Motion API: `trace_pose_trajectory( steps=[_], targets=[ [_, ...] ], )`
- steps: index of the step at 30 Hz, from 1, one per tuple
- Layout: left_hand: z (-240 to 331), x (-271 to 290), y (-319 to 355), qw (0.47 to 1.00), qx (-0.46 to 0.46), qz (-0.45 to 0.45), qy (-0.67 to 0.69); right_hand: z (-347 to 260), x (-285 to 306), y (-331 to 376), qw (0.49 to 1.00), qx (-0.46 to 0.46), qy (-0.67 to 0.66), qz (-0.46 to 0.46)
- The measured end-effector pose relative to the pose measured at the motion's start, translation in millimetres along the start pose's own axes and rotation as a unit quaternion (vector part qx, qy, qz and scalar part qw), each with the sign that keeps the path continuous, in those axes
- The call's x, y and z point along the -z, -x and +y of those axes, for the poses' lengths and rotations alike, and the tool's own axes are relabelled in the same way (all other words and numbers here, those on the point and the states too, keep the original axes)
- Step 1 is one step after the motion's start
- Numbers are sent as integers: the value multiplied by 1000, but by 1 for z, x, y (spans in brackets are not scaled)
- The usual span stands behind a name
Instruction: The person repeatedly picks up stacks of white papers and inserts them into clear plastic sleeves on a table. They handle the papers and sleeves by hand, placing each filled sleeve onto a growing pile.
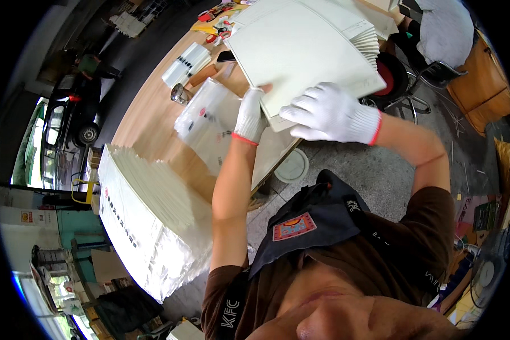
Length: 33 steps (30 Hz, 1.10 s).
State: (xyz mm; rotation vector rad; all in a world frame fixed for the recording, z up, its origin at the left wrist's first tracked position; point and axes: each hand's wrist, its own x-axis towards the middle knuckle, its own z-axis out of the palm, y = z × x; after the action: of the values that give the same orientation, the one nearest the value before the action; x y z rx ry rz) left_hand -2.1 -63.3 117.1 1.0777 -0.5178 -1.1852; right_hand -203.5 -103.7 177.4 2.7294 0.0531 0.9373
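A large white card sheet (306,54) lies on top of a thick stack of similar cards (364,46), whose layered edges show at the right. My left hand (251,118), in a white knitted glove with a red cuff, grips the sheet's left edge, its thumb on top. My right hand (331,113), gloved the same way, rests with its fingers spread over the near edge; its thumb is hidden. Beneath my left hand, clear plastic bags (209,119) with small printed marks lie on the wooden table (147,107).
A plastic-wrapped stack of white cards (147,209) stands at the table's left end. Farther back are a metal cup (181,94), a phone (226,56), another plastic pack (186,65) and red-handled scissors (224,33). A round lid (292,165) sits below the near edge; a chair (436,73) stands right.
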Motion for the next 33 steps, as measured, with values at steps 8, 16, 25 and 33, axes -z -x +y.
trace_pose_trajectory(
  steps=[8,16,25,33],
  targets=[
    [54,48,61,949,-59,-6,-311,34,-53,65,739,-400,-538,64],
    [-66,15,96,815,-248,-58,-520,-39,-84,28,827,-449,-337,-14],
    [42,99,105,976,-169,100,-94,-25,-44,57,959,-122,-133,-218],
    [-86,71,161,917,-147,84,-362,-23,-102,29,841,-185,-347,-372]
  ],
)
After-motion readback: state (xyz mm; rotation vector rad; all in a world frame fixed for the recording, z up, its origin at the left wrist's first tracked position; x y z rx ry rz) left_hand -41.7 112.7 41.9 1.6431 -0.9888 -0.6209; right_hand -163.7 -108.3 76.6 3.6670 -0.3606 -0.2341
